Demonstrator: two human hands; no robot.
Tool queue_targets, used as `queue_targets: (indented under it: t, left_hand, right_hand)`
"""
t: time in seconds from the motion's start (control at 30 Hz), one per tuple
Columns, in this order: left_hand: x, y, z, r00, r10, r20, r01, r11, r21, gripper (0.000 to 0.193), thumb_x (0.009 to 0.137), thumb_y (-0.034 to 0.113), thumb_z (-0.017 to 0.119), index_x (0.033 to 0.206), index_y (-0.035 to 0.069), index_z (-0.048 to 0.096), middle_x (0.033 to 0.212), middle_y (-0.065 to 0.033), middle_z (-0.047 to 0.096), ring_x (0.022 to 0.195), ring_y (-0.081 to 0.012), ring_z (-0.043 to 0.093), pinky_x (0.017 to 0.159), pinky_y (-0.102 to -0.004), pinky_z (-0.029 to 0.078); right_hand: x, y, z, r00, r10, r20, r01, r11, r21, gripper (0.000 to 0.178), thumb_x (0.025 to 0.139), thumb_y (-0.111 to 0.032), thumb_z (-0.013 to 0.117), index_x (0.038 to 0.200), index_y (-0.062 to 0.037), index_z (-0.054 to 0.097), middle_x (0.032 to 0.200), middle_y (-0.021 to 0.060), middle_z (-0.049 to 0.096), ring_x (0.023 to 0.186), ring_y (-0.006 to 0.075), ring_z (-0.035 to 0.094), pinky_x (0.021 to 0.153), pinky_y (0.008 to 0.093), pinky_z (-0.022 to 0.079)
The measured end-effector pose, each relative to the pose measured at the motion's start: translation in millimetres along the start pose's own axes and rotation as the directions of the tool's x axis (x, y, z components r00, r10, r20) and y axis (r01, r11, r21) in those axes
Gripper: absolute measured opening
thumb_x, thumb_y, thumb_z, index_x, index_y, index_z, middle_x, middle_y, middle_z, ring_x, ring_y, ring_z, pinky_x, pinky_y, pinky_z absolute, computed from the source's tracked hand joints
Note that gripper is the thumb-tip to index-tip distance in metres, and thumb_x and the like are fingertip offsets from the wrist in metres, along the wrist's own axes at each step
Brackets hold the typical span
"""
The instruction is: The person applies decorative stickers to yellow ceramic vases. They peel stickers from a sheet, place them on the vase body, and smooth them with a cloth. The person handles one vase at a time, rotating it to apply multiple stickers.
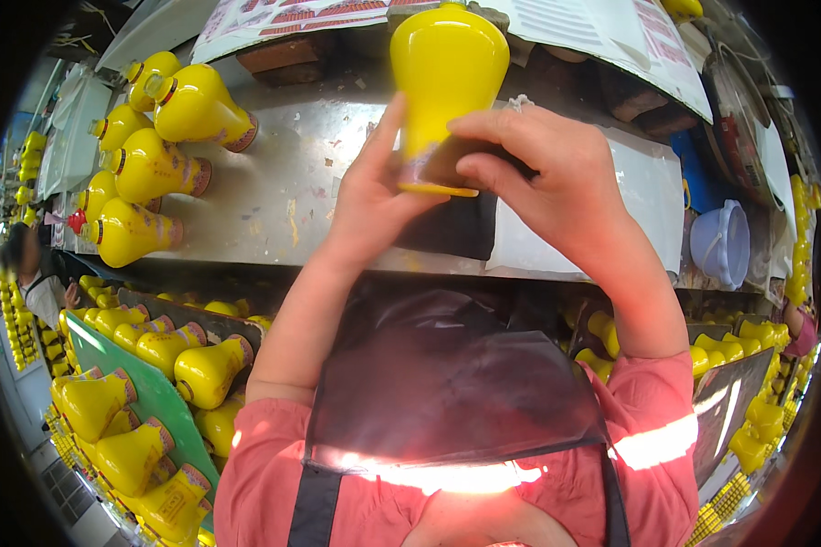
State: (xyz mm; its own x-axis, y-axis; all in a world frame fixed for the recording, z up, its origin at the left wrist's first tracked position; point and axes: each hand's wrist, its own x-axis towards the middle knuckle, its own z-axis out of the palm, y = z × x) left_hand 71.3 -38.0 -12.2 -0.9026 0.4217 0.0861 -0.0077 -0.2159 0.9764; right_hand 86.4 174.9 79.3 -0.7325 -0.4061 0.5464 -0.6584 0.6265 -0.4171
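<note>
A glossy yellow bottle (452,64), broad at the shoulder and narrow toward its foot, is upright in front of me over the bench. My left hand (374,196) grips its lower left side, some fingers hidden behind it. Between the thumb and fingers of my right hand (556,173) is a dark brown flat piece (461,164), pressed to the bottle's lower side. What that piece is made of I cannot make out. A patterned band shows near the bottle's foot. Below the bottle lies a black cloth or pad (456,232) on the bench.
Several yellow bottles (201,105) lie or lean at the bench's left. A white sheet (602,201) covers the right part of the metal bench (274,182). Printed sheets (593,36) rest on bricks behind. A pale bucket (721,244) hangs at right. More bottles fill crates below, beside a green panel (141,383).
</note>
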Motion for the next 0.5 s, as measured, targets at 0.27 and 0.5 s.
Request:
queue_targets:
  t: [0.27, 0.5]
  left_hand:
    - [-3.2, 10.4, 1.3, 0.999, -0.035, -0.021, 0.032, 0.989, -0.144, 0.100, 0.086, -0.007, 0.076, 0.167, 0.008, 0.019, 0.153, -0.0104, 0.050, 0.132, -0.0209, 0.056, 0.109, -0.0360, 0.050]
    - [-6.4, 12.9, 7.5, 0.998, -0.052, -0.042, 0.040, 0.969, -0.243, 0.096, 0.090, -0.006, 0.069, 0.167, 0.008, 0.015, 0.155, -0.0116, 0.046, 0.134, -0.0224, 0.054, 0.108, -0.0359, 0.050]
  right_hand:
    - [-0.6, -2.0, -1.9, 0.984, 0.178, -0.011, -0.176, 0.980, 0.092, 0.025, 0.086, -0.003, 0.080, 0.111, -0.0028, 0.075, 0.096, 0.0118, 0.076, 0.081, 0.0207, 0.072, 0.072, 0.0282, 0.055]
    - [-6.4, -2.9, 1.1, 0.945, 0.321, -0.067, -0.295, 0.922, 0.251, 0.029, 0.085, -0.001, 0.080, 0.114, -0.0015, 0.075, 0.094, 0.0083, 0.076, 0.081, 0.0133, 0.070, 0.073, 0.0259, 0.054]
